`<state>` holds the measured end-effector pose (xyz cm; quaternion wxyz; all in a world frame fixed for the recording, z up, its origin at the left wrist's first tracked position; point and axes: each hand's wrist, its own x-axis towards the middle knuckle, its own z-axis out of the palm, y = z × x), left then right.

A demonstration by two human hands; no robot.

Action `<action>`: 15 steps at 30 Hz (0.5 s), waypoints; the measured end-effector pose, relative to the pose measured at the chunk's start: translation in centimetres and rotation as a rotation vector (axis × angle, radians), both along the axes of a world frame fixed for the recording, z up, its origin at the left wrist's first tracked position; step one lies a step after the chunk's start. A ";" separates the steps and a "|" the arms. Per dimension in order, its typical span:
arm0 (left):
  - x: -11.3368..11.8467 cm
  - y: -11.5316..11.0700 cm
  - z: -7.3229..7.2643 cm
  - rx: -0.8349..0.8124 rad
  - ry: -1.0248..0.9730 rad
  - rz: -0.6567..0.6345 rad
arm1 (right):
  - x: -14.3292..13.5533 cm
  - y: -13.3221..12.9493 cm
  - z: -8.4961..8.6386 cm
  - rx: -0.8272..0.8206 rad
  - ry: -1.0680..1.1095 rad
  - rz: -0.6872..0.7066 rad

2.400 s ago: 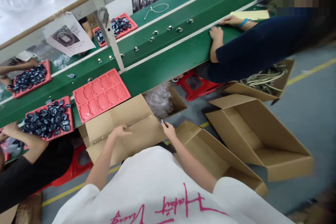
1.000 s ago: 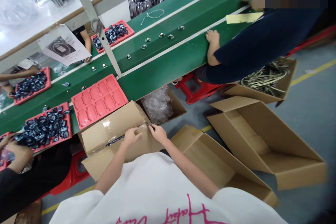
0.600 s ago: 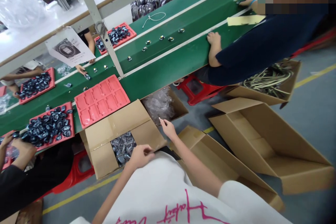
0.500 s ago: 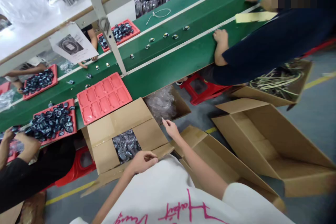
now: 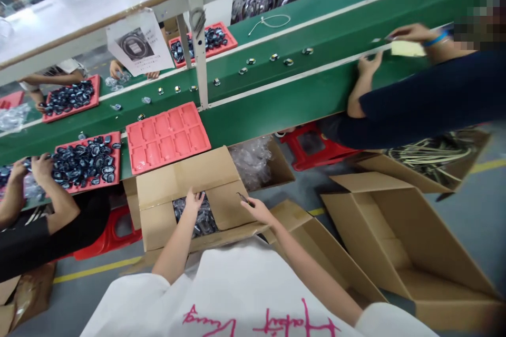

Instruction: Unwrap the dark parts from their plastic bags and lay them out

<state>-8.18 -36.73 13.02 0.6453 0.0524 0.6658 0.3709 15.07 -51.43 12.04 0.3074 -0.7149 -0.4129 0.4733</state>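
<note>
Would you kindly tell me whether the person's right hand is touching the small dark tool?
Touching: the head view shows the right hand holding the small dark tool, its front end jutting out from the grip.

We see big pink writing on the white shirt, but can't read it for sure. The hanging paper has print too tiny to read.

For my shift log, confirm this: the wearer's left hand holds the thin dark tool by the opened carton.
Wrong hand: the head view shows the wearer's right hand holding the thin dark tool by the opened carton.
</note>
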 end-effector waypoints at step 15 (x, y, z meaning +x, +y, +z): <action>-4.3 2.6 2.4 0.395 0.121 0.144 | 2.8 6.2 -0.8 -0.017 -0.179 -0.179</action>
